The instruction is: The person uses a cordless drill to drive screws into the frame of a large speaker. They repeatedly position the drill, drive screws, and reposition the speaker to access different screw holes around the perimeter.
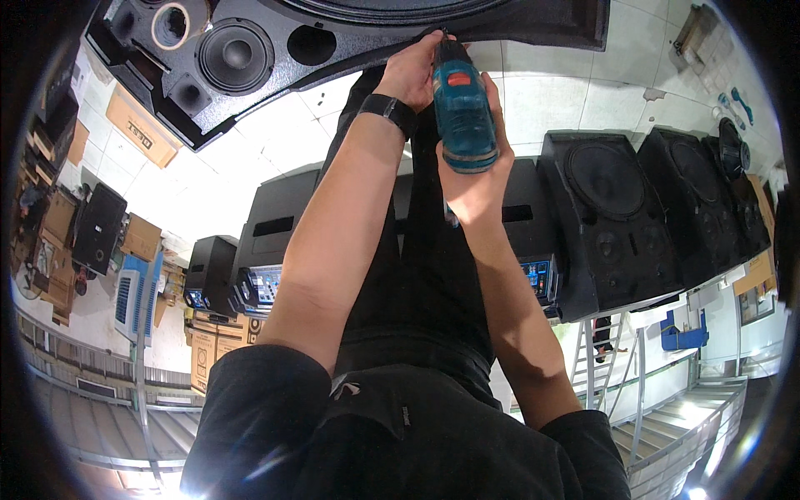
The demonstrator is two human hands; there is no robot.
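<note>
My right hand (477, 187) is wrapped round a teal and black cordless drill (463, 117). The drill's dark chuck end points away from me, at the near edge of a large black speaker cabinet (358, 60). Beside the chuck, my left hand (408, 77) has its fingers drawn together against that edge. What they pinch, if anything, is too small to make out, and the drill's tip is hidden there. Set in the cabinet are a round speaker driver (235, 55) and an oval hole (312, 45). A roll of tape (156, 27) rests on it at the far left.
Black speaker boxes (604, 237) stand in a row to the right, with a loose driver (731, 148) by them. Another black cabinet (279, 200) is left of my legs. A cardboard piece (143, 125) lies on the tiled floor (542, 104). Cartons (212, 354) stand lower left.
</note>
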